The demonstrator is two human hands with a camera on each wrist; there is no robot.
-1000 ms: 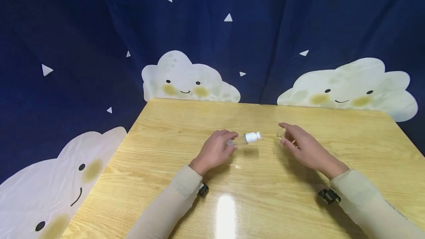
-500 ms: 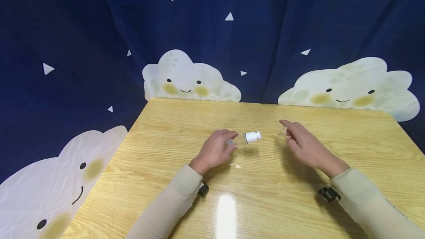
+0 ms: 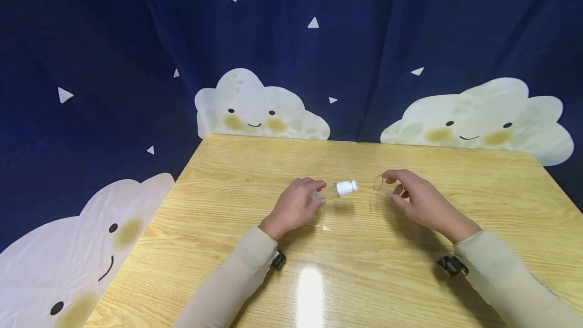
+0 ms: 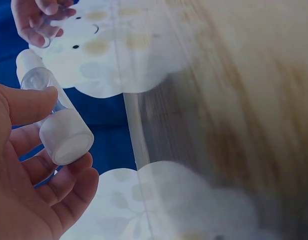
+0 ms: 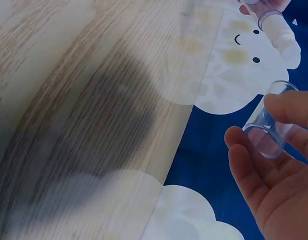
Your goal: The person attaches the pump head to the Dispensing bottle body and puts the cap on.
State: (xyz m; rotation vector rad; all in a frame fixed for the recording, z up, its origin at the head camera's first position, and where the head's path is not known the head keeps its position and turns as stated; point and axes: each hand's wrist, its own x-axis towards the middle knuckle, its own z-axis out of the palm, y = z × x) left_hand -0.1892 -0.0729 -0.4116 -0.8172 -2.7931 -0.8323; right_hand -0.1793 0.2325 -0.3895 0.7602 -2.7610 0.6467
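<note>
My left hand (image 3: 295,205) grips a slim clear bottle with a white pump top (image 3: 347,188), tilted on its side above the table. In the left wrist view its white base (image 4: 67,136) faces the camera, and my thumb lies across the clear body. To the right, my right hand (image 3: 420,202) pinches a clear hollow cap (image 5: 268,127) between thumb and fingers. One round rim of the cap points toward the pump top, with a small gap between them. Part of the cap is hidden behind the fingers in the head view.
Both hands are over a light wood-grain table (image 3: 255,166). A dark blue curtain (image 3: 355,54) printed with white clouds and triangles hangs behind and to the left. A bright light reflection (image 3: 309,292) shows on the tabletop near the front.
The fingers of my right hand have shifted on the clear cap, and its rim now stands out farther left, nearer the pump top. My left hand and the bottle have stayed almost still.
</note>
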